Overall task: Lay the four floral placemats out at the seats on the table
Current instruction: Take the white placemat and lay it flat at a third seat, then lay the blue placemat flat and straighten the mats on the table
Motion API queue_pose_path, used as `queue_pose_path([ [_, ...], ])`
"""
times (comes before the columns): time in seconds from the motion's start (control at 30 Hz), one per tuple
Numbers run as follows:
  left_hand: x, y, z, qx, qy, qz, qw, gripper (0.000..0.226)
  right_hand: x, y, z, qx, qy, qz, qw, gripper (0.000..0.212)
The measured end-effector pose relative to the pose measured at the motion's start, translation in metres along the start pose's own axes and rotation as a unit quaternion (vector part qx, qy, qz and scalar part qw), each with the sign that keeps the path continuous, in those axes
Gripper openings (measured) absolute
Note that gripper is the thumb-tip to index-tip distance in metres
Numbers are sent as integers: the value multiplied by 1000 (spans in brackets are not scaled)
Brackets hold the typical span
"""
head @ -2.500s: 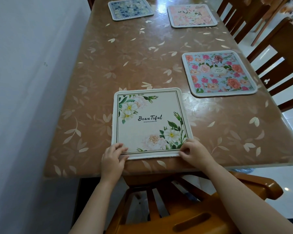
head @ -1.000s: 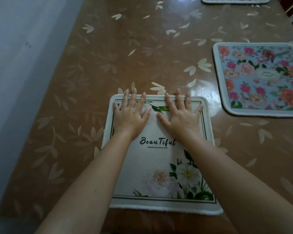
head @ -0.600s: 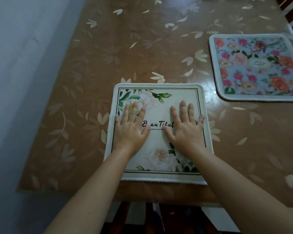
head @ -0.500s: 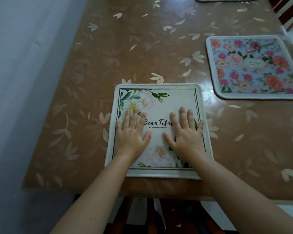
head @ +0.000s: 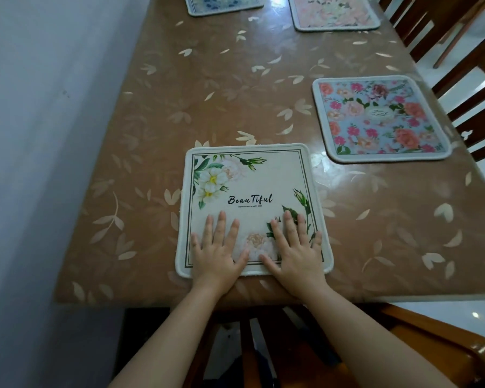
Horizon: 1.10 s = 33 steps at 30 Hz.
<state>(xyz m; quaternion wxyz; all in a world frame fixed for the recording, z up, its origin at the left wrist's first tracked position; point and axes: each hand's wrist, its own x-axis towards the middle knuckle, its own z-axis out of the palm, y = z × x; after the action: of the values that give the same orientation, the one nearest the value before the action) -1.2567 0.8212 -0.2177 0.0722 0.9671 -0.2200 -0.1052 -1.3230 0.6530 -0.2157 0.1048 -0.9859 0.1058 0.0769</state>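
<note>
A cream placemat (head: pixel 249 186) printed with white flowers and the word "BeauTiful" lies flat at the near edge of the brown table (head: pixel 207 88). My left hand (head: pixel 217 253) and my right hand (head: pixel 296 253) rest palm down on its near edge, fingers spread, holding nothing. A blue placemat with pink and orange roses (head: pixel 377 119) lies at the right side. At the far end lie a blue patterned placemat (head: pixel 224 4) and a pale pink one (head: pixel 333 12), both partly cut off by the frame.
A white wall (head: pixel 39 163) runs close along the table's left side. Dark wooden chairs (head: pixel 459 60) stand along the right side. An orange-brown wooden chair (head: pixel 431 348) sits under the near edge, below my arms.
Both hands have slid from the far half of the cream placemat back toward me to its near edge, palms flat. The view has pulled back, and the two far placemats are in view again.
</note>
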Motion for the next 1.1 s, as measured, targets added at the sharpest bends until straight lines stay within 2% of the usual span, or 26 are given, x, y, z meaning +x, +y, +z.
queue_pose_path([
  [0.3, -29, 21, -5, -1, -42, -12, 999, 64, -18, -3, -12, 30, -60, -7, 998, 69],
  [0.43, -36, 38, -19, -72, -14, 5, 997, 54, -31, -3, -30, 40, -95, -31, 994, 62],
  [0.63, -40, 71, -48, -111, 95, 87, 985, 41, -51, 14, -69, 65, -42, -26, 997, 46],
  [0.77, -38, 98, -64, -113, 165, 154, 968, 35, -68, 33, -98, 62, -1, -3, 998, 44],
  [0.93, -39, 146, -78, -96, 187, 223, 952, 33, -92, 66, -127, 51, 44, 36, 997, 46],
  [1.1, -39, 201, -79, -92, 154, 244, 953, 36, -114, 107, -142, 70, 62, 70, 993, 47],
])
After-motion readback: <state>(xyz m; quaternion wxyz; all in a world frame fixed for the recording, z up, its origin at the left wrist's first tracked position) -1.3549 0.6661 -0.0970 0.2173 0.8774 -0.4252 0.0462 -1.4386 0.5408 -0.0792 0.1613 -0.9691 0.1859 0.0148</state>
